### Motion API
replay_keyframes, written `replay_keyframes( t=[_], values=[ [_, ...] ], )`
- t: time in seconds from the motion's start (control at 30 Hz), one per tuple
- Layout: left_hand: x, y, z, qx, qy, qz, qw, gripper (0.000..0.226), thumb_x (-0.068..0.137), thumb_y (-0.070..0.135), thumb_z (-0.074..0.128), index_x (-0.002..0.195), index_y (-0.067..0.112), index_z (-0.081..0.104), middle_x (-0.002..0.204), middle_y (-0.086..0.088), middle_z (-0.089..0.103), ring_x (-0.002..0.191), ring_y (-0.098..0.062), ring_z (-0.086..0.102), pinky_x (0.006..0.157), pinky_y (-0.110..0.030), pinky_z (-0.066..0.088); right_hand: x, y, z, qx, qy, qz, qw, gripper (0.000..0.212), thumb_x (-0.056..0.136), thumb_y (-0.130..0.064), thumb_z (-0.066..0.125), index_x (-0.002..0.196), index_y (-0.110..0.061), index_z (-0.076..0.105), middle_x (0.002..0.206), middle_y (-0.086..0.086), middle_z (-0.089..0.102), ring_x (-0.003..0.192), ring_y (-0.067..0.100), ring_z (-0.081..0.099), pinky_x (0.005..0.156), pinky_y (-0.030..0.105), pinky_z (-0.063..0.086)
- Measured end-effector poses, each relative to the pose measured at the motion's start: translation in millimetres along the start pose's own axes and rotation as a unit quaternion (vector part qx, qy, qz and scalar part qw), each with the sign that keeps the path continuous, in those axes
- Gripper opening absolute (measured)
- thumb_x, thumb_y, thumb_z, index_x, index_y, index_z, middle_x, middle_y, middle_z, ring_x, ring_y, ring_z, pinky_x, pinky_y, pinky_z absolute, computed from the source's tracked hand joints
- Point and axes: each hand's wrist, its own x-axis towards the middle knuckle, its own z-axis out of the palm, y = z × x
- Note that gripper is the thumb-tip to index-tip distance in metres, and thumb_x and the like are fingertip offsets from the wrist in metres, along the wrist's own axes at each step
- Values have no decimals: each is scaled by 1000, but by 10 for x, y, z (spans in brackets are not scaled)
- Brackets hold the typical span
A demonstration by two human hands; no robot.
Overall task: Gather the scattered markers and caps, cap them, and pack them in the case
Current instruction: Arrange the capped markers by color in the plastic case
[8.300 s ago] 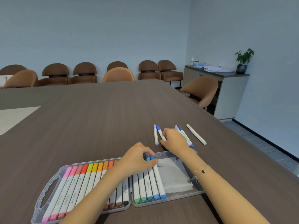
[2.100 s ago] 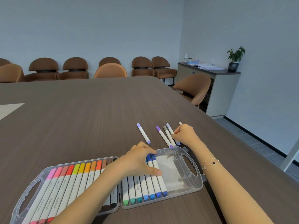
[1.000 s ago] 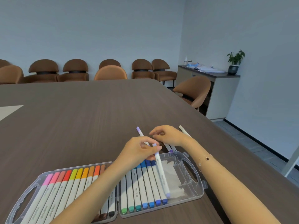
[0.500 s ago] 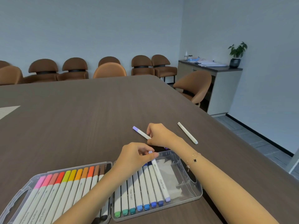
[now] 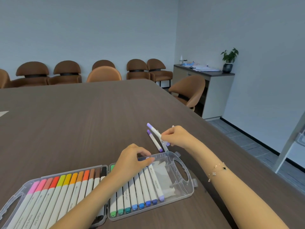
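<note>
A clear plastic case (image 5: 184,175) lies open on the brown table, both halves filled with rows of white markers with coloured caps. My left hand (image 5: 132,160) rests on the tops of the blue and purple markers in the right half, fingertips on the lilac-capped marker (image 5: 156,182) at the row's end. My right hand (image 5: 175,136) holds a white marker with a lilac cap (image 5: 153,129) lifted just above the table. A purple-capped marker (image 5: 154,140) lies on the table beside it, with another partly hidden under my right hand.
The right part of the case's right half holds only white paper (image 5: 166,176). Brown chairs (image 5: 104,74) line the far wall and table edge. A cabinet (image 5: 212,90) with a plant (image 5: 229,59) stands at the right. The table edge runs diagonally at the right.
My right hand has lifted a lilac-capped marker off the table. My left hand has pressed the newly placed lilac marker flat into the case row. The lone white marker at the right is now hidden.
</note>
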Motion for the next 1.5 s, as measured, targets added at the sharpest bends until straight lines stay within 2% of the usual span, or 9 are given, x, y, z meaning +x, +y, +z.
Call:
replay_keyframes(
  t=[0.13,0.33,0.57,0.73,0.83,0.93,1.1,1.23,1.5],
  values=[
    [-57,61,-48,18,-34,21,999,25,85,46,62,107,34,66,97,20,56,91,-5,50,72,-16,42,-249,198,-87,86,26,38,995,16,85,-12,57,87,-5,71,90,8,66,74,11,57,61,16,47],
    [-131,77,-130,118,-162,-2,980,117,38,97,37,138,37,39,123,16,41,113,-5,30,88,-25,33,-379,268,-117,154,16,66,986,17,84,-8,56,75,1,67,94,15,63,74,14,56,70,21,51],
    [-93,65,-99,131,-143,-5,981,131,23,103,27,137,39,41,123,19,42,113,-5,32,94,-29,39,-391,261,-246,197,-11,68,978,11,86,-10,60,82,-7,69,88,7,63,77,17,60,65,19,53],
    [-103,57,-111,127,-154,-7,980,120,30,100,32,135,43,39,121,21,40,115,-5,32,96,-30,37,-402,290,-341,238,-68,79,966,14,87,-10,60,96,-3,68,88,9,64,73,15,61,63,20,52],
    [-59,48,-121,90,-134,11,987,70,66,73,58,126,37,52,114,17,51,108,-4,44,91,-25,44,-424,313,-378,251,-150,78,953,24,88,-10,60,110,-2,66,89,9,66,75,12,60,67,20,52],
    [56,139,-158,-134,8,-38,990,22,89,38,59,110,34,63,100,15,66,91,-5,62,75,-18,51,-442,316,-373,239,-226,58,943,27,89,-12,60,114,-4,67,98,10,67,82,12,60,71,20,51],
    [214,380,-153,-370,41,-119,920,27,87,28,66,113,20,66,103,0,71,90,-11,70,67,-15,56,-465,268,-332,226,-280,32,932,30,91,-14,59,118,-1,64,97,7,66,83,11,59,77,22,48],
    [201,399,-98,-386,60,-141,910,24,84,22,70,108,20,67,103,-4,70,89,-15,70,66,-17,57,-469,261,-306,218,-299,15,929,25,91,-13,59,113,-3,65,98,7,67,87,14,63,90,28,50],
    [84,273,-193,-350,-39,-142,925,28,80,15,73,107,22,68,101,-2,71,83,-10,72,65,-16,55,-421,323,-372,251,-289,-35,923,22,92,-13,58,110,-5,67,96,9,69,83,13,64,75,18,54]
  ],
)
